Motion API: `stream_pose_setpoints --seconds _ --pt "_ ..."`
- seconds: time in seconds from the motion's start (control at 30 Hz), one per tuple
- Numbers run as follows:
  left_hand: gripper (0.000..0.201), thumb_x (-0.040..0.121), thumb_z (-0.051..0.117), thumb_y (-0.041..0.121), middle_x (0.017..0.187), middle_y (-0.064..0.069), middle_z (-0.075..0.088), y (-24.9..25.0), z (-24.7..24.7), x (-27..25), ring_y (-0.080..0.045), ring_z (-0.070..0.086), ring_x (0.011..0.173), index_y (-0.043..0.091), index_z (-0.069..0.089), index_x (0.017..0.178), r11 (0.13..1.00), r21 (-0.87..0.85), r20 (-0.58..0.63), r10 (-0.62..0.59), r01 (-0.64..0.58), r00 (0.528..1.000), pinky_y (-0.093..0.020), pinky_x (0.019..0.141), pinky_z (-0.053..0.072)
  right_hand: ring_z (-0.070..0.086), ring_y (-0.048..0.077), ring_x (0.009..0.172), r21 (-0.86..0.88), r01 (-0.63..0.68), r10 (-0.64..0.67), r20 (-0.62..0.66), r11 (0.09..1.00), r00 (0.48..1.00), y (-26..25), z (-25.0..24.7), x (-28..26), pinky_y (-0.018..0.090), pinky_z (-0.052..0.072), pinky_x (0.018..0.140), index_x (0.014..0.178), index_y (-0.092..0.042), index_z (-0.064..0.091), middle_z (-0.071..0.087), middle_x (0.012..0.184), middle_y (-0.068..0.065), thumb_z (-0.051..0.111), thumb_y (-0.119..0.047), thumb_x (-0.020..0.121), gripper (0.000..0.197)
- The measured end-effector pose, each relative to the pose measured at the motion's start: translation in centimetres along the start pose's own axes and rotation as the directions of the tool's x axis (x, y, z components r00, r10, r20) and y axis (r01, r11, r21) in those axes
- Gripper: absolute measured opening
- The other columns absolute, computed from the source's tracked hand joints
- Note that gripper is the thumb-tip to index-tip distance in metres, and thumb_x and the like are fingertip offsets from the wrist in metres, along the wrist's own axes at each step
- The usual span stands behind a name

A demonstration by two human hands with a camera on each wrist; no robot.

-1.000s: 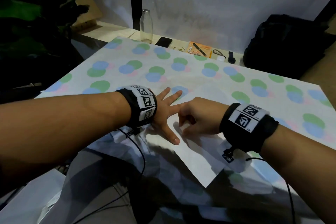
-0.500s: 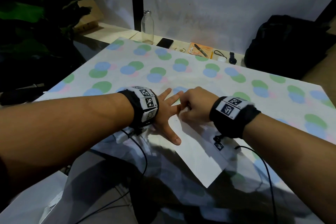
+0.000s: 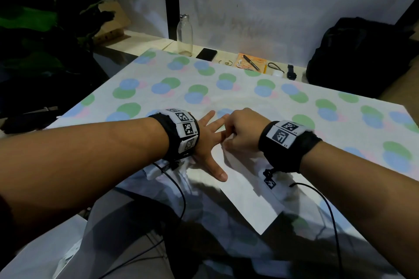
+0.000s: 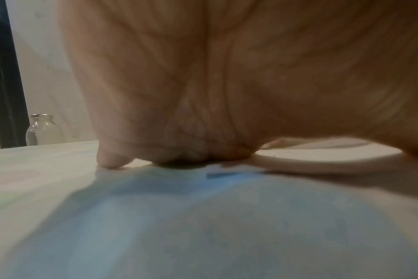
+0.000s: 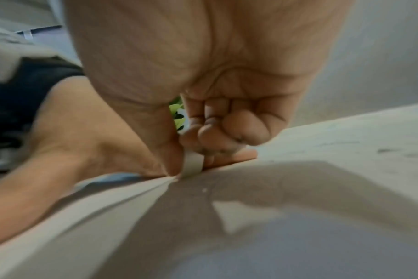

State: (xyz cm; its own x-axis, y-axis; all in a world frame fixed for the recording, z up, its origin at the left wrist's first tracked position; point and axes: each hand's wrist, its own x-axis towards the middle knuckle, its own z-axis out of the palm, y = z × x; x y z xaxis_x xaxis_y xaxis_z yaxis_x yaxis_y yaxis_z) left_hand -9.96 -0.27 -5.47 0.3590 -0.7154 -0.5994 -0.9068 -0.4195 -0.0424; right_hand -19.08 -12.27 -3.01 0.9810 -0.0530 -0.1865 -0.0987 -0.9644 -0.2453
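Dotted table cover (image 3: 267, 97) carries the white sheet (image 3: 247, 199); my right hand (image 3: 241, 130) pinches its raised fold at the far end, my left hand (image 3: 207, 142) lies flat, fingers spread, pinning it. Creasing is in hand, I judge; next, press the fold flat.

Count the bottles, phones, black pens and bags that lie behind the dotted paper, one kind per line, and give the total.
Bottle: 1
Phone: 1
Black pen: 1
Bag: 1
Total: 4
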Motion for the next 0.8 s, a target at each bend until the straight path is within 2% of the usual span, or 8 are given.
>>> stream_pose_setpoints --seconds 0.1,0.23,0.33,0.37,0.47,0.6,0.73,0.8 --pt "0.119 0.053 0.063 0.095 0.158 0.01 -0.043 -0.3 0.1 0.1 -0.03 -0.044 0.142 0.057 0.015 0.155 1.0 -0.024 -0.009 -0.015 0.015 1.0 -0.073 0.116 -0.008 0.055 0.003 0.055 0.035 0.105 -0.108 0.1 0.994 0.989 -0.9 0.4 -0.4 0.01 0.04 0.048 0.066 -0.024 0.06 0.059 0.06 -0.01 0.073 -0.02 0.078 0.019" --pt "0.132 0.052 0.06 0.098 0.158 0.01 -0.042 0.1 0.0 0.0 -0.033 -0.04 0.145 0.052 -0.007 0.156 1.0 -0.001 0.002 0.0 0.0 1.0 -0.074 0.113 -0.007 0.062 0.017 0.063 0.02 -0.023 0.024 -0.016 1.0 1.0 0.0 0.0 -0.3 0.028 0.049 0.056 0.064 -0.023 0.059 0.064 0.065 -0.005 0.072 -0.025 0.077 0.019" --pt "0.115 0.058 0.066 0.091 0.158 0.009 -0.043 0.2 -0.2 -0.5 -0.031 -0.041 0.144 0.055 0.016 0.155 1.0 -0.013 -0.008 -0.009 0.009 1.0 -0.07 0.115 -0.008 0.056 0.003 0.058 0.041 0.082 -0.087 0.118 0.996 0.989 -1.0 0.2 -0.8 0.018 0.043 0.054 0.064 -0.029 0.055 0.061 0.064 -0.011 0.076 -0.023 0.078 0.027" --pt "0.115 0.059 0.066 0.091 0.158 0.009 -0.043 0.2 -0.3 -0.7 -0.031 -0.041 0.145 0.055 0.015 0.155 1.0 -0.023 -0.011 -0.009 0.009 1.0 -0.069 0.116 -0.008 0.056 0.002 0.059 0.038 0.08 -0.085 0.135 0.996 0.987 -1.1 0.1 -0.9 0.019 0.043 0.055 0.065 -0.028 0.057 0.062 0.064 -0.011 0.077 -0.025 0.078 0.024" --pt "0.131 0.055 0.063 0.095 0.159 0.01 -0.042 0.3 -0.3 -0.6 -0.031 -0.039 0.146 0.053 -0.011 0.155 1.0 -0.014 -0.001 0.004 -0.004 1.0 -0.072 0.114 -0.008 0.062 0.017 0.066 0.024 -0.024 0.024 0.006 0.999 1.0 -0.2 -0.5 -0.9 0.027 0.047 0.058 0.071 -0.021 0.066 0.066 0.068 -0.004 0.074 -0.027 0.078 0.012" --pt "0.12 0.063 0.066 0.088 0.159 0.006 -0.043 0.3 -0.6 -1.1 -0.032 -0.037 0.147 0.051 0.004 0.158 1.0 -0.022 -0.004 0.008 -0.008 1.0 -0.071 0.115 -0.007 0.061 0.012 0.069 -0.051 0.092 -0.083 0.151 0.994 0.985 -1.0 0.2 -1.8 0.028 0.051 0.065 0.085 -0.019 0.073 0.066 0.072 -0.008 0.077 -0.035 0.078 0.018" --pt "0.135 0.059 0.063 0.093 0.158 0.008 -0.043 0.3 -0.4 -0.8 -0.031 -0.036 0.147 0.048 -0.02 0.154 1.0 -0.008 0.0 0.009 -0.009 1.0 -0.07 0.115 -0.008 0.064 0.02 0.075 -0.043 -0.067 0.066 -0.039 0.997 0.997 0.7 -0.4 -1.7 0.029 0.054 0.068 0.083 -0.022 0.069 0.065 0.076 -0.005 0.072 -0.035 0.08 0.014" --pt "0.132 0.058 0.065 0.092 0.158 0.008 -0.043 0.1 -0.4 -0.6 -0.031 -0.036 0.147 0.052 -0.015 0.154 1.0 -0.024 -0.008 0.011 -0.011 1.0 -0.071 0.115 -0.007 0.063 0.014 0.071 -0.047 0.023 -0.019 0.069 0.999 0.997 0.0 0.1 -2.2 0.028 0.052 0.065 0.081 -0.022 0.069 0.064 0.072 -0.007 0.071 -0.033 0.079 0.012"
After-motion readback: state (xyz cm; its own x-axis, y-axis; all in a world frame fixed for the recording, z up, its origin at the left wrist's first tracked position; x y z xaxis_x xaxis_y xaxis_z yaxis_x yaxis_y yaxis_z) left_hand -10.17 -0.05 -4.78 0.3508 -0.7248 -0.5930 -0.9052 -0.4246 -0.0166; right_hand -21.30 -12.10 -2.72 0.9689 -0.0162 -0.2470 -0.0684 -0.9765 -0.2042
